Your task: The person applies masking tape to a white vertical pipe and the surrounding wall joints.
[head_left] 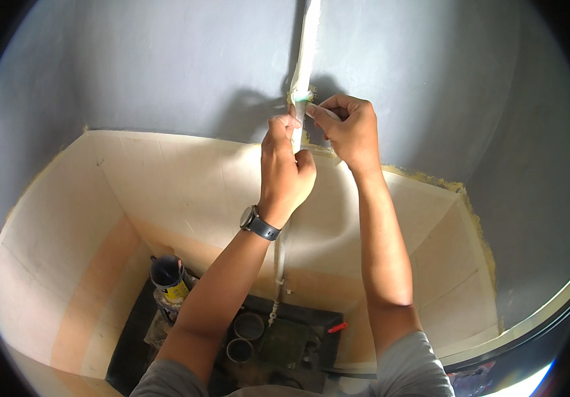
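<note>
A white pipe (306, 49) runs down the grey wall in front of me, with a pale green band (303, 96) round it at a rough, yellowish patch. Just below that band, my left hand (285, 169) is closed round the pipe, its fingers at the far side and its thumb at the near side. My right hand (351, 126) is closed in a pinch close beside the band, thumb and forefinger together. What lies between those fingertips is too small to make out. A dark-strapped watch (258, 223) is on my left wrist.
Cream and orange tiles (172, 165) cover the lower walls. A black bucket with a yellow label (169, 274) stands lower left. On the dark floor are two round containers (248, 325) and a red object (338, 327). The pipe continues down between my forearms.
</note>
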The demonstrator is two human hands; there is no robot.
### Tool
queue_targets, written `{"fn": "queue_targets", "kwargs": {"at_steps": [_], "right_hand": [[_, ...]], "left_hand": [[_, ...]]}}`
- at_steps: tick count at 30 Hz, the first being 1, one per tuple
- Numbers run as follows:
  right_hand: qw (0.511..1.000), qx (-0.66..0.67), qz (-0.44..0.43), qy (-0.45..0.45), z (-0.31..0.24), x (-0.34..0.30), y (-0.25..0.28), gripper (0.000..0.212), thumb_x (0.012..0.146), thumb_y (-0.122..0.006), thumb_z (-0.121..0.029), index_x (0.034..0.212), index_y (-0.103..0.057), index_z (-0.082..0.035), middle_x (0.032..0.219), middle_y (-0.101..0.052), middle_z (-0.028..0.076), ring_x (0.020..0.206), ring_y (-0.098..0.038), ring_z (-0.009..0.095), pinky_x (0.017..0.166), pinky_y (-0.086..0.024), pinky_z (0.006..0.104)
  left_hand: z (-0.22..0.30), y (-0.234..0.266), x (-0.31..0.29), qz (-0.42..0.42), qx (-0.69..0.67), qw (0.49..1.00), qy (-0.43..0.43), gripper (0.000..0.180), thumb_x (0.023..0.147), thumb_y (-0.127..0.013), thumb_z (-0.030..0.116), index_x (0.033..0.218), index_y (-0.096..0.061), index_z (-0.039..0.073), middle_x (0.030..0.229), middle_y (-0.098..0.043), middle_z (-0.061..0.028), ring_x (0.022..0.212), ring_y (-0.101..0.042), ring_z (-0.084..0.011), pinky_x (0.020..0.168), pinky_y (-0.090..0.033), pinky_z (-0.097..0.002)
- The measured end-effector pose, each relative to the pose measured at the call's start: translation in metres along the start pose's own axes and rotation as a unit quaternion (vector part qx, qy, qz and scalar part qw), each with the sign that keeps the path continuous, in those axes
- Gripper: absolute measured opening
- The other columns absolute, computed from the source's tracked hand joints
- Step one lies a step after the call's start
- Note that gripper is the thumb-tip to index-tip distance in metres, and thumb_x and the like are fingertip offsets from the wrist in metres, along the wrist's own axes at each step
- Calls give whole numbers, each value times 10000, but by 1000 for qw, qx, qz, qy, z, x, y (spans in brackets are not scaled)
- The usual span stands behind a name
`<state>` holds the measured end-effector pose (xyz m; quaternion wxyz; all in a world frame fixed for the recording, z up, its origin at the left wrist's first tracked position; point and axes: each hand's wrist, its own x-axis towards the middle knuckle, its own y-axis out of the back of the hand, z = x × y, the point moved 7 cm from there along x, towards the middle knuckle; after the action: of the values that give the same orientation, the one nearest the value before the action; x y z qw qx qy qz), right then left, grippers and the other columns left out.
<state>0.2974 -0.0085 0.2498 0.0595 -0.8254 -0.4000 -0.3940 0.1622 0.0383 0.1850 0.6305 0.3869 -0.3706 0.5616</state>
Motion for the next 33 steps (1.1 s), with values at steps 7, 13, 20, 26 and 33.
{"fn": "queue_targets", "kwargs": {"at_steps": [7, 13, 20, 26, 33], "right_hand": [[971, -107, 156, 146, -24, -39, -45, 142, 881, -714, -66, 967, -733, 45, 886, -736, 240, 813, -740, 424, 729, -585, 482], [932, -258, 183, 180, -25, -51, -76, 122, 886, -733, -59, 1007, -739, -50, 862, -691, 148, 796, -683, 369, 678, -563, 474], [894, -286, 201, 282, -14, -56, -114, 262, 768, -725, 17, 1030, -727, 24, 934, -680, 118, 833, -657, 295, 581, -573, 413], [891, -296, 195, 284, -1, -52, -117, 262, 768, -743, 2, 1027, -722, 34, 936, -682, 128, 832, -656, 311, 581, -570, 412], [931, -158, 231, 234, -2, -78, -80, 259, 856, -788, -91, 1076, -727, 30, 929, -704, 161, 873, -682, 345, 621, -573, 385]], "left_hand": [[-35, 17, 8, 16, -127, 992, -7, 502, 900, -486, -170, 1359, -499, 32, 1281, -753, -247, 1192, -742, -330, 931, -567, -385], [-56, 35, 46, -125, -365, 916, 110, 329, 1104, -438, 78, 1421, -506, 20, 1296, -751, -181, 1146, -708, -204, 1071, -520, -360], [-38, 41, 89, -221, -197, 948, 120, 450, 933, -799, 89, 1329, -626, -35, 1121, -803, -143, 1016, -730, -143, 910, -574, -314], [-35, 30, 100, -221, -77, 964, 122, 407, 920, -765, 24, 1305, -656, -51, 1062, -811, -139, 925, -717, -120, 841, -570, -290], [-51, 27, 91, -177, -51, 981, 51, 340, 994, -723, 4, 1330, -676, 4, 1039, -811, -100, 938, -744, -129, 849, -577, -293]]}}
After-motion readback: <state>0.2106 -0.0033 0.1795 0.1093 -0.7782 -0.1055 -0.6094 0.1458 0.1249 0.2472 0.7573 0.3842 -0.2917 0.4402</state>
